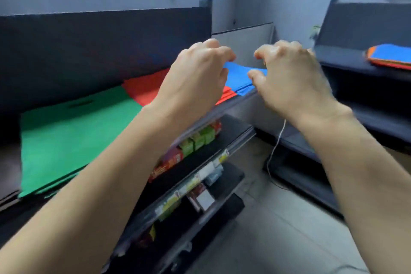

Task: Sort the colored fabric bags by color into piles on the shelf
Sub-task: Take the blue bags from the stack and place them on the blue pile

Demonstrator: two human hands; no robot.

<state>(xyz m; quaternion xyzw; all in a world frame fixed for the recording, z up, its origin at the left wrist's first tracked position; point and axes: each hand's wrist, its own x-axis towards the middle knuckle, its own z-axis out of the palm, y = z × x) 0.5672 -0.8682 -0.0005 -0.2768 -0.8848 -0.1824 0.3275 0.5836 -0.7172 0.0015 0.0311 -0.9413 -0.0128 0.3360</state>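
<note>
Three piles of fabric bags lie side by side on the dark top shelf (235,101): green bags (73,135) at the left, red bags (144,91) in the middle, blue bags (239,80) at the right end. My left hand (195,73) hovers over the seam between red and blue. Its thumb and forefinger pinch the raised left corner of the top blue bag. My right hand (289,78) is over the right edge of the blue pile with bent, spread fingers, and its thumb tip touches the blue fabric. Both hands hide much of the blue pile.
A mixed stack of bags (391,55), blue on top with orange and red edges, lies on a second dark shelf unit at the right. Below the top shelf are shelves with small packaged goods (195,140). A white cable (277,142) hangs down to the tiled floor.
</note>
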